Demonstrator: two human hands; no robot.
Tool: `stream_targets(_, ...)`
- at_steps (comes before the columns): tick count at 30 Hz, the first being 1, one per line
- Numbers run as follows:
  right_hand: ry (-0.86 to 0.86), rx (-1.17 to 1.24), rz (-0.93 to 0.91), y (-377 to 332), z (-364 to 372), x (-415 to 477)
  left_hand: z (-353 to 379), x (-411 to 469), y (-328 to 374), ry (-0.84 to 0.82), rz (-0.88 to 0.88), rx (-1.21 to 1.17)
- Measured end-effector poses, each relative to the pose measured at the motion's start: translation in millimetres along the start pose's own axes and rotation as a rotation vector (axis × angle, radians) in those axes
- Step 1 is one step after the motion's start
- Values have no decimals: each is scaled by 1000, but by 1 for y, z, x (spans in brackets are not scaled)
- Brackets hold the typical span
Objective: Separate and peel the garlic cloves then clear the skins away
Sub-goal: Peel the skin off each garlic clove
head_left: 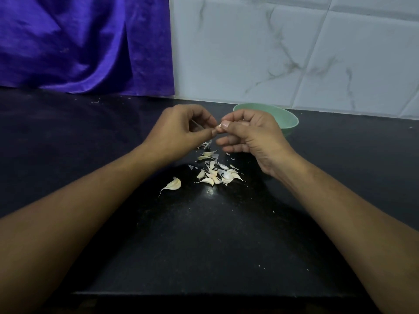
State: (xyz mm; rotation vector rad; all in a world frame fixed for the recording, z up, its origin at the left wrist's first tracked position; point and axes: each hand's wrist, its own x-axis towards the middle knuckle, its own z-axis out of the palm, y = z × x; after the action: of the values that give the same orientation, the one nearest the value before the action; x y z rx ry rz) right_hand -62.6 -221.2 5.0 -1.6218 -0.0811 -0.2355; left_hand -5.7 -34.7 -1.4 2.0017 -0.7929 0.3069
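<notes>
Held above the table (204, 245), the garlic clove (218, 128) lies crosswise between both hands, the left hand (181, 126) and right hand (251, 134) pinching an end each, with the pile of cloves and skins (216, 174) just beneath.

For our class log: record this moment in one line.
step: peeling | left hand, right hand: pinch one clove | loose cloves, skins: on counter | green bowl: behind hands

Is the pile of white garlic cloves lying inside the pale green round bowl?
No, the pile of white garlic cloves lies on the black stone counter, in front of the pale green round bowl and apart from it.
</notes>
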Motion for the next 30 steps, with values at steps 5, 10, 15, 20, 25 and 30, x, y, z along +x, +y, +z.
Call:
stream_targets(5, 1, 46, 50, -1, 1, -1, -2, 0, -1, 18, 116, 135)
stream_targets(10, -23, 102, 93, 0, 0, -1, -2, 1, -1, 9, 128, 188)
stream_targets(15, -19, 23, 68, -1, 1, -2, 1, 1, 0, 6, -26, 4)
stream_targets(20, -6, -19, 9, 1, 0, -1, 3, -1, 7, -28, -241, -311)
stream_targets(25, -29, 17, -23, 0, 2, -2, 4, -2, 14, -35, -416, -560)
stream_targets(30, -42, 63, -63, 2, 3, -1, 5, -1, 18, -32, -493, -685)
